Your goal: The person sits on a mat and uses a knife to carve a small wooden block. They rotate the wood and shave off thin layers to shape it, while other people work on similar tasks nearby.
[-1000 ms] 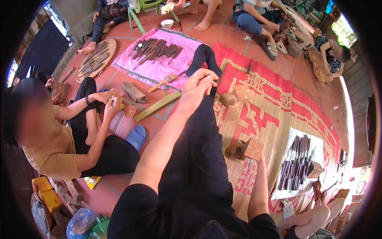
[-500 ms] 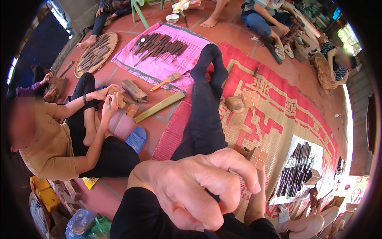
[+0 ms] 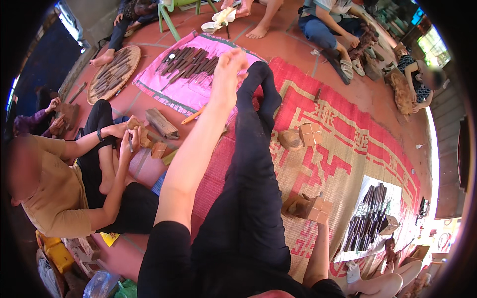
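My left hand (image 3: 231,67) is stretched out over the pink cloth (image 3: 149,82), beside the rows of dark-handled carving tools (image 3: 191,62). Its fingers look loosely bent and apart, and I see nothing in them. An orange-handled brush (image 3: 194,115) lies partly hidden behind my left forearm. Low on the right, my right hand (image 3: 322,229) grips a partly carved wooden block (image 3: 318,209) with lines drawn on its squared end; the block covers most of the fingers. A similar carved wooden block (image 3: 310,135) rests farther up the red and straw mat (image 3: 343,144).
A co-worker (image 3: 54,184) on the left works a wooden piece with a tool. More tools lie on a round woven tray (image 3: 135,54) and a white sheet (image 3: 397,196). A wood chunk (image 3: 161,123) sits on the tiles. Other people work around the edges.
My left hand has swung from close before me out over the pink cloth. The wooden block in my right hand now shows more fully, somewhat lower in view.
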`<move>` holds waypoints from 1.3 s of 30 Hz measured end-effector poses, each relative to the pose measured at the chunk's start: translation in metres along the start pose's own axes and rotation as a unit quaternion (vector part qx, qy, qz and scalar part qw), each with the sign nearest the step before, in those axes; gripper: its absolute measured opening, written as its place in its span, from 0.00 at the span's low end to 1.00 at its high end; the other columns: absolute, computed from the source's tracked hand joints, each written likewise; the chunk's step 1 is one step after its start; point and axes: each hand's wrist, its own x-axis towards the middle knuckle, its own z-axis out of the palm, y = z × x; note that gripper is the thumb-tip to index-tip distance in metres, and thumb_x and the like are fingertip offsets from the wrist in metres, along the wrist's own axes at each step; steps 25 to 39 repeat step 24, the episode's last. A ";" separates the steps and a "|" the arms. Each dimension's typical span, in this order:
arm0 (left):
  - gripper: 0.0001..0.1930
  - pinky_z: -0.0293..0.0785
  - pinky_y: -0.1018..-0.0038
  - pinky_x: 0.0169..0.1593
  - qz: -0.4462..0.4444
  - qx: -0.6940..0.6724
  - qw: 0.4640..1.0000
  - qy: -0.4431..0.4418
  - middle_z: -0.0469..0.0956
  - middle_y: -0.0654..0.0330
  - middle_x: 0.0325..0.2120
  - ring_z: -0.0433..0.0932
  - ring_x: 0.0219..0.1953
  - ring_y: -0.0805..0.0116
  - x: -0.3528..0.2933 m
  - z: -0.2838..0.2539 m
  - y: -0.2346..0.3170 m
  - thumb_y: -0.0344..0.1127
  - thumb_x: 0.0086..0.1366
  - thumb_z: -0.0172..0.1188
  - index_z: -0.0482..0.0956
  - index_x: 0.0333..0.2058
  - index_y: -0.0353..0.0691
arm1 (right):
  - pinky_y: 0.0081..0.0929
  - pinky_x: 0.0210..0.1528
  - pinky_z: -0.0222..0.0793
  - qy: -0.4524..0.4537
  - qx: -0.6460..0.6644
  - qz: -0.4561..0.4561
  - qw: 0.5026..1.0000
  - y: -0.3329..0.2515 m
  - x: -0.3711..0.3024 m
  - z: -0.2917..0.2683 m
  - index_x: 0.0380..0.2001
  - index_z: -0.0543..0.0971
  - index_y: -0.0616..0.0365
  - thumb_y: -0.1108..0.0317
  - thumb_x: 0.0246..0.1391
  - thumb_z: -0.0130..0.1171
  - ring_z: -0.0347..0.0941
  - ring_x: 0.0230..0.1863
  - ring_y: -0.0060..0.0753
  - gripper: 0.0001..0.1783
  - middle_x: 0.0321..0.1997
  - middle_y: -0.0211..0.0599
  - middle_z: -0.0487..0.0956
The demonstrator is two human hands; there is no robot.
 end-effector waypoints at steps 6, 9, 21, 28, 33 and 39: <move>0.20 0.70 0.64 0.45 -0.029 -0.141 0.982 0.122 0.74 0.64 0.33 0.73 0.39 0.65 0.098 0.029 -0.007 0.49 0.60 0.66 0.71 0.44 0.48 | 0.33 0.46 0.75 0.001 -0.008 0.002 1.000 0.008 -0.010 -0.006 0.56 0.70 0.55 0.42 0.58 0.54 0.76 0.47 0.35 0.32 0.47 0.37 0.78; 0.17 0.69 0.64 0.46 -0.013 -0.182 0.971 0.153 0.73 0.64 0.32 0.73 0.39 0.64 0.119 0.038 -0.001 0.47 0.60 0.67 0.73 0.42 0.48 | 0.33 0.46 0.75 0.004 -0.001 0.001 1.000 0.013 -0.019 -0.009 0.56 0.70 0.55 0.42 0.58 0.54 0.76 0.47 0.35 0.32 0.47 0.37 0.78; 0.12 0.72 0.68 0.44 0.120 -0.076 0.987 0.080 0.78 0.63 0.37 0.77 0.40 0.68 0.053 0.015 0.031 0.34 0.62 0.62 0.76 0.44 0.46 | 0.33 0.46 0.76 -0.006 0.023 -0.043 0.999 0.020 -0.025 0.001 0.56 0.70 0.55 0.41 0.57 0.54 0.77 0.46 0.35 0.33 0.46 0.38 0.78; 0.23 0.72 0.65 0.47 0.099 -0.043 0.994 -0.026 0.77 0.59 0.49 0.76 0.51 0.65 0.003 -0.004 0.023 0.34 0.62 0.62 0.71 0.56 0.45 | 0.34 0.56 0.72 -0.056 -0.193 0.035 0.979 -0.004 -0.034 0.007 0.61 0.64 0.51 0.34 0.54 0.55 0.72 0.56 0.35 0.41 0.57 0.44 0.72; 0.23 0.72 0.65 0.47 0.099 -0.043 0.994 -0.026 0.77 0.59 0.49 0.76 0.51 0.65 0.003 -0.004 0.023 0.34 0.62 0.62 0.71 0.56 0.45 | 0.34 0.56 0.72 -0.056 -0.193 0.035 0.979 -0.004 -0.034 0.007 0.61 0.64 0.51 0.34 0.54 0.55 0.72 0.56 0.35 0.41 0.57 0.44 0.72; 0.23 0.72 0.65 0.47 0.099 -0.043 0.994 -0.026 0.77 0.59 0.49 0.76 0.51 0.65 0.003 -0.004 0.023 0.34 0.62 0.62 0.71 0.56 0.45 | 0.34 0.56 0.72 -0.056 -0.193 0.035 0.979 -0.004 -0.034 0.007 0.61 0.64 0.51 0.34 0.54 0.55 0.72 0.56 0.35 0.41 0.57 0.44 0.72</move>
